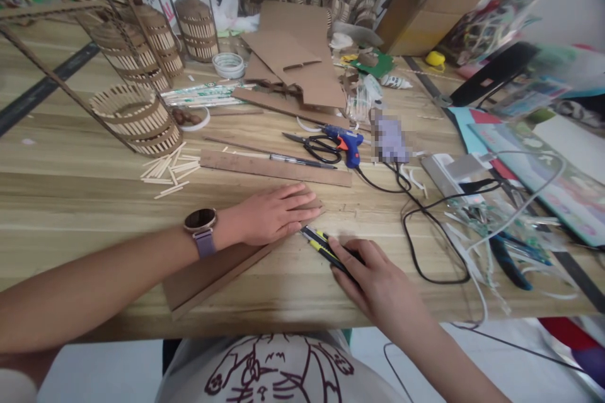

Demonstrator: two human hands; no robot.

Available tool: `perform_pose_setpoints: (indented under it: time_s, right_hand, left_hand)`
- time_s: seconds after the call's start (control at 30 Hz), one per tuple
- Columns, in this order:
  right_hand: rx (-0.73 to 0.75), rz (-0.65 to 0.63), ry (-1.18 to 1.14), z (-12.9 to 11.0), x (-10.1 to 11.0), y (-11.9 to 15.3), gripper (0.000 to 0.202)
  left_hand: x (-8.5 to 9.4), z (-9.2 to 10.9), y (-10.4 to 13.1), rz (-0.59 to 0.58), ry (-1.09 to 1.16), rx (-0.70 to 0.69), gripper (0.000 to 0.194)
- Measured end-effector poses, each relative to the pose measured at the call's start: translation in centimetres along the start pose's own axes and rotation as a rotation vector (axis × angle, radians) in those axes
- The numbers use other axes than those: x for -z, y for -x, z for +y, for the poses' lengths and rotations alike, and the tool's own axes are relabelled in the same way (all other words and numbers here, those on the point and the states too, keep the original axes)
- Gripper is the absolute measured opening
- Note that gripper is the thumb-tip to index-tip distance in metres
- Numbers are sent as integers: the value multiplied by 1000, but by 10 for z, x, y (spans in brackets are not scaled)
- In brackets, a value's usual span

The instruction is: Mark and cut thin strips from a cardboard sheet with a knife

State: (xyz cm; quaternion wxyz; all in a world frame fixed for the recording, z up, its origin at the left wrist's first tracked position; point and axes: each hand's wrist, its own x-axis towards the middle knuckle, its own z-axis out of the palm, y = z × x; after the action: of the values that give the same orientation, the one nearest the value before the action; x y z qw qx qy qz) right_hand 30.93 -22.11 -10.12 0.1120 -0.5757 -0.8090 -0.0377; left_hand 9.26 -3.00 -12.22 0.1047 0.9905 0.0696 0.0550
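Note:
My left hand [271, 214] lies flat with its fingers stretched over a piece of brown cardboard [201, 277] near the table's front edge. My right hand [373, 274] is wrapped round a black and yellow utility knife [322, 245]. The knife's tip is close to the cardboard's edge, beside my left fingertips; whether the blade touches the cardboard I cannot tell. Just beyond my left hand a narrow cardboard strip [274, 171] lies across the table, with a pen [302, 161] along its far edge. Part of the cardboard is hidden under my left hand and forearm.
Black-handled scissors [321, 148] and a blue glue gun [347, 143] lie beyond the strip. Short wooden sticks [170, 170] are scattered beside a slatted basket [137, 119] at left. Cables and a power strip [454, 176] spread at right. Cardboard sheets [295, 25] are piled at the back.

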Motion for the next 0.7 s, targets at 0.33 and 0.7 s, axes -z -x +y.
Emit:
perform_pose_setpoints:
  time_s: [0.33,0.7]
  right_hand:
    - [-16,-8,18,-15,3,-3,40]
    - [-65,-62,-56,-54,4,-5,39]
  left_hand:
    - [-5,-4,-1,72,10,-49,49]
    - [-9,-7,0,107,65,-71,50]
